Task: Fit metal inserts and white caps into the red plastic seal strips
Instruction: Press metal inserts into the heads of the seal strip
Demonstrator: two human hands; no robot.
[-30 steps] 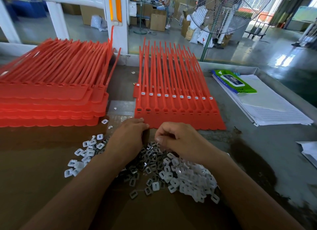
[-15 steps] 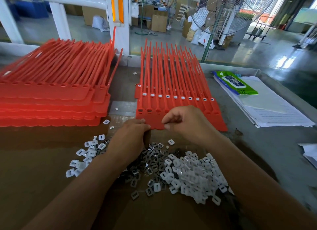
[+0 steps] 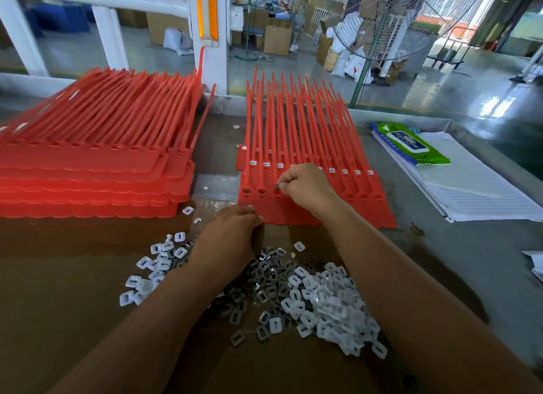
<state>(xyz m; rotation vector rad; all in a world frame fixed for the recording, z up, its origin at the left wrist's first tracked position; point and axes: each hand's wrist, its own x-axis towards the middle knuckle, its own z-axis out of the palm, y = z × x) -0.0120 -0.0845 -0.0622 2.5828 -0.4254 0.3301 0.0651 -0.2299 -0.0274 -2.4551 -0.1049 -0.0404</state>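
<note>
My right hand [image 3: 305, 188] pinches a small metal insert [image 3: 277, 185] — right at a slot in the red seal strips [image 3: 282, 211] on the tabletop [image 3: 440, 261]. My left hand [image 3: 226, 238] curls at their near edge — I cannot tell if it grips. The white caps [image 3: 332, 299] lie near.

Grey worktop [image 3: 440, 246] partly covered by brown cardboard [image 3: 58, 290]. At left, red seal strips [image 3: 97, 164] stacked; second set [image 3: 308, 135] laid centre. On cardboard, metal inserts [image 3: 267, 273] and white caps [image 3: 332, 302] heaped. Papers [image 3: 484, 193] placed right.

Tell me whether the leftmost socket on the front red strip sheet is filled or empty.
Filled: a grey metal insert sits in it, not yet capped in white.
</note>
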